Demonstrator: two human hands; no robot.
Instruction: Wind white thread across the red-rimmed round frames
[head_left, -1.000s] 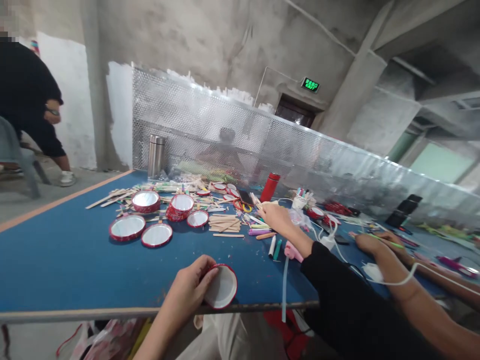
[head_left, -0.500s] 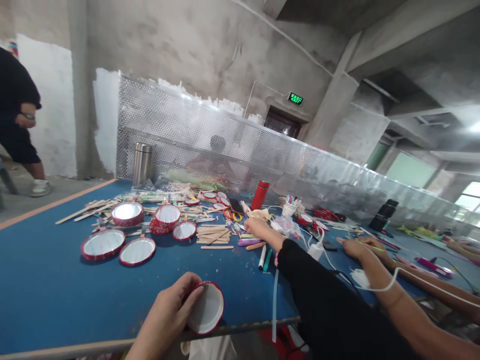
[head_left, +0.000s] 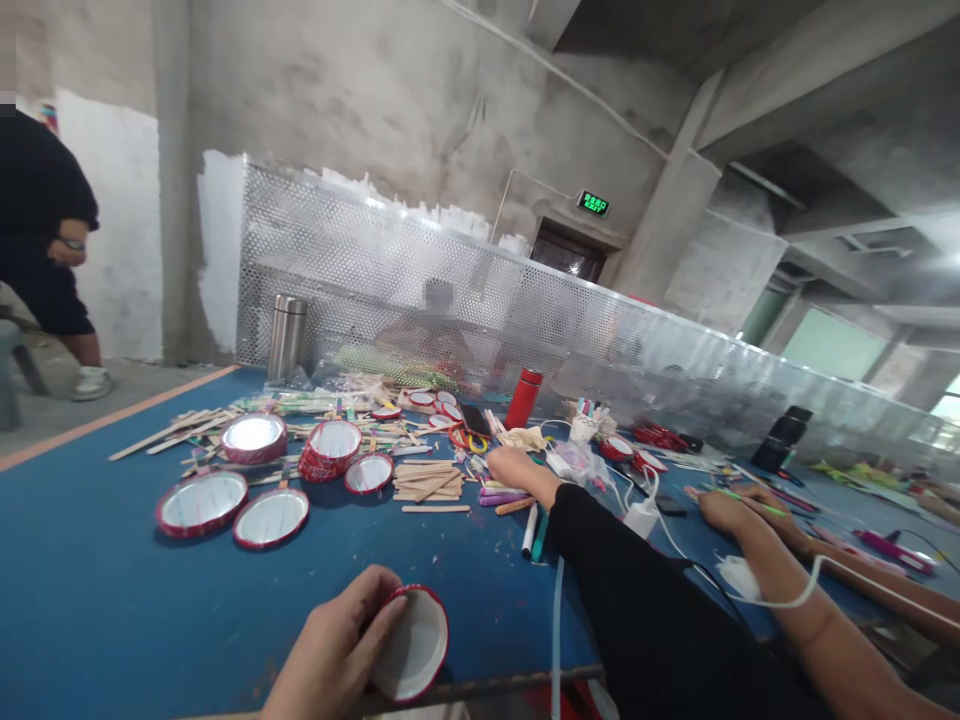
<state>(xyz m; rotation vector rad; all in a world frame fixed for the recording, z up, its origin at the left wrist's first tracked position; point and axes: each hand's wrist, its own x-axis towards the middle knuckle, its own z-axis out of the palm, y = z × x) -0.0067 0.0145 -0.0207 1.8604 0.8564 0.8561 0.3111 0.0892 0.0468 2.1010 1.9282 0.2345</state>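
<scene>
My left hand is closed on the edge of a round lid, thumb across its pale inner face. The lid has a red rim and is tilted up over the front edge of the table. My right hand is stretched out over a pile of markers and small bits in the middle of the table, its fingers bent down and mostly hidden. Beside it lie purple and orange markers, a white pen and a teal pen. Flat wooden sticks are stacked to its left.
Red-rimmed lids lie singly and in stacks on the left of the blue table. A steel flask and a red bottle stand behind. White cables run on the right, where a co-worker's arms reach in.
The view has shifted slightly, so the table things sit a little lower in the picture. My left hand keeps the lid, and my right hand stays over the markers.
</scene>
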